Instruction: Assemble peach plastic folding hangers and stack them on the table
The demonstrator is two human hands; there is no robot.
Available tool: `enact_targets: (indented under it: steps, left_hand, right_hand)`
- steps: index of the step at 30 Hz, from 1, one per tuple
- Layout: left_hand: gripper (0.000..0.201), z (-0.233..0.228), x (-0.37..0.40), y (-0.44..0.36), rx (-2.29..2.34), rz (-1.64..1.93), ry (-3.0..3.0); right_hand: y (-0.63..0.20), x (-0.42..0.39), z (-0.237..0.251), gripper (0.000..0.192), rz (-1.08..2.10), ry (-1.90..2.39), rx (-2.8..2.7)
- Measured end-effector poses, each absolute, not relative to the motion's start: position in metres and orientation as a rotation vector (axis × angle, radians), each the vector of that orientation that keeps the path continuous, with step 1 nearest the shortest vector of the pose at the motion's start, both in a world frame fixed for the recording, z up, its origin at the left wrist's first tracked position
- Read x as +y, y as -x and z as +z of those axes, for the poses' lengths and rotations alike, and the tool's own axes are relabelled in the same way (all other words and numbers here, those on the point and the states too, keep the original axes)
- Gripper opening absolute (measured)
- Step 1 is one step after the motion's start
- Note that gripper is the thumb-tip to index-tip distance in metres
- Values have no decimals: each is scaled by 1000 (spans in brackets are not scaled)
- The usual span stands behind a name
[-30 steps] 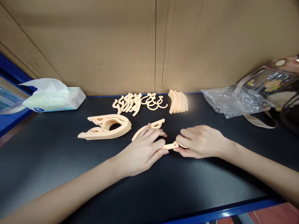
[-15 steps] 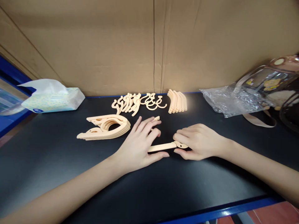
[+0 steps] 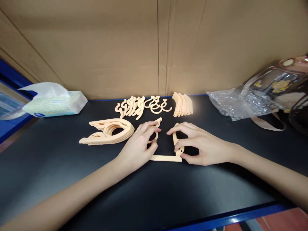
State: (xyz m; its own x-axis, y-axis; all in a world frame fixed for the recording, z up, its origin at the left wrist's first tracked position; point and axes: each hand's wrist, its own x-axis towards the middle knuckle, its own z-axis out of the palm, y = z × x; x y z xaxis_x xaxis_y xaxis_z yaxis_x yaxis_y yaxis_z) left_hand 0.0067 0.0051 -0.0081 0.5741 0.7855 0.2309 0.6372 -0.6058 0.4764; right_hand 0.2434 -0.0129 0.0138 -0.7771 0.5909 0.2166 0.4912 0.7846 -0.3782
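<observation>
Where half a second ago the peach plastic arm lay straight between my hands, it now stands folded at its pivot into an L in the lower middle of the frame, so the folding hanger is opening up on the table. My right hand pinches the upright arm, thumb low at the pivot and forefinger on its top end, the other fingers loosely curled. My left hand has shifted from lying flat to a light pinch: its thumb rests at the near end of the flat arm and its fingertips close on the hook piece just behind. I judge the parts are being swung into shape, with the joint between them not yet settled.

Farther back, left of centre, lies a stack of folded hangers. Behind it sit loose hooks and a bundle of curved arms. At upper left is a tissue pack; at right a crumpled clear bag. A cardboard wall closes the back.
</observation>
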Motion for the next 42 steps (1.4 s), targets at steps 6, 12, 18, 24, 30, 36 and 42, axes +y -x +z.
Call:
enact_targets:
  steps: [6, 12, 18, 24, 30, 36, 42]
  left_hand:
    - [27, -10, 6, -6, 1195, 700, -2413]
    - [16, -12, 7, -7, 1253, 706, -2409]
    - [16, -12, 6, -7, 1264, 755, -2438]
    - [20, -13, 7, -6, 1247, 752, -2492]
    - [16, -13, 7, -8, 1304, 736, -2537]
    - [21, -14, 7, -7, 1253, 755, -2518]
    - [30, -15, 8, -7, 1184, 739, -2489]
  right_hand:
    - [-244, -13, 12, 15, 543, 823, -2657]
    - [-241, -17, 11, 3, 615, 802, -2683]
    - [-234, -23, 5, 30, 335, 900, -2659]
    - [-232, -25, 3, 26, 266, 889, -2708]
    - [-234, -23, 4, 28, 220, 826, -2721]
    - [-233, -26, 9, 26, 280, 769, -2736]
    - [-230, -32, 9, 27, 459, 707, -2725]
